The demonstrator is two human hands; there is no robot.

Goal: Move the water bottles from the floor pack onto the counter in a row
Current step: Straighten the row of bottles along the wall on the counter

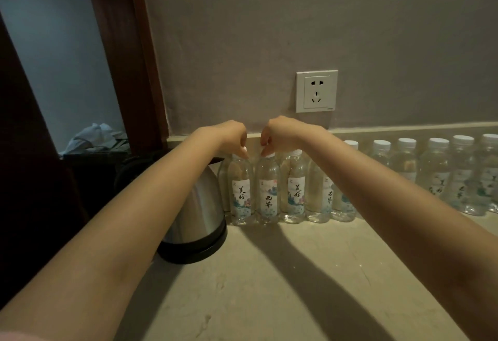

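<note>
Several clear water bottles with white caps and printed labels stand upright in a row along the back of the beige counter [283, 273]. My left hand [231, 136] pinches the cap of the leftmost front bottle [240, 189]. Just beside it, my right hand [277, 133] pinches the cap of the neighbouring bottle [267, 189]. Both bottles rest on the counter. More bottles [433, 176] continue to the right, partly hidden behind my right forearm. The floor pack is out of view.
A steel electric kettle [199, 214] on a black base stands directly left of the bottle row, under my left forearm. A white wall socket [316, 91] sits above the bottles. A dark wooden door frame [126, 57] borders the counter's left end.
</note>
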